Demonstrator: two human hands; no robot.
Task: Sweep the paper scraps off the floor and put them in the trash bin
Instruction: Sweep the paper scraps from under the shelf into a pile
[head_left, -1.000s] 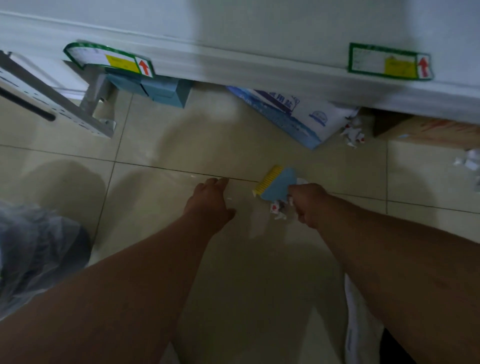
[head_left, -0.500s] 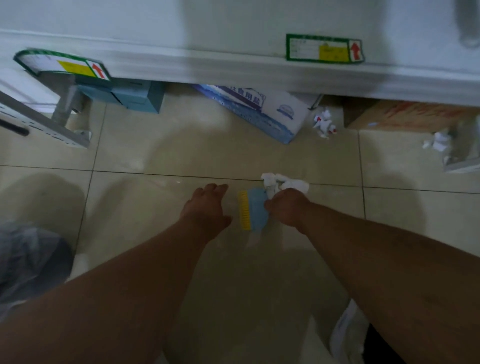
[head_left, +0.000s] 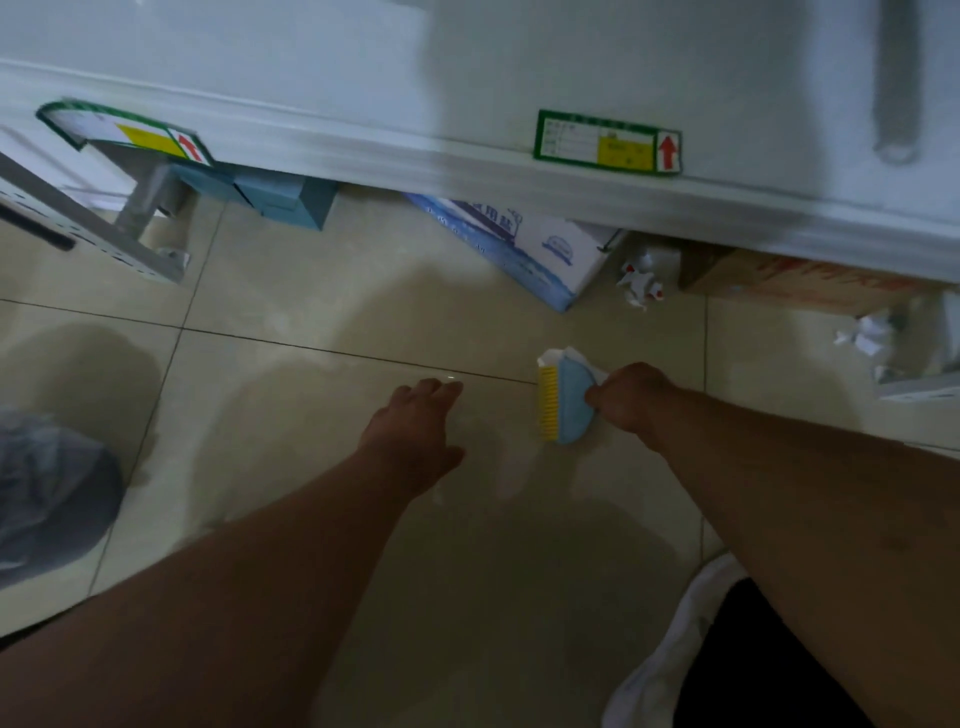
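My right hand (head_left: 631, 397) grips a small blue brush (head_left: 569, 402) with yellow bristles, held low over the tiled floor. A white paper scrap (head_left: 563, 356) lies against the brush's far edge. My left hand (head_left: 415, 434) rests flat on the floor to the brush's left, fingers spread and holding nothing. More crumpled scraps with red marks (head_left: 641, 278) lie under the shelf edge, and further white scraps (head_left: 865, 332) sit at the far right. The trash bin lined with a grey bag (head_left: 52, 493) stands at the left edge.
A white shelf unit (head_left: 467, 156) overhangs the floor along the top. Under it stand teal boxes (head_left: 280, 200), a blue-and-white carton (head_left: 524, 247) and a brown cardboard box (head_left: 795, 283). A grey metal bracket (head_left: 93, 228) juts out at left.
The brush and my right hand have shifted right, away from my left hand. The white scrap still sits at the brush's far edge. My left hand stays flat on the floor.
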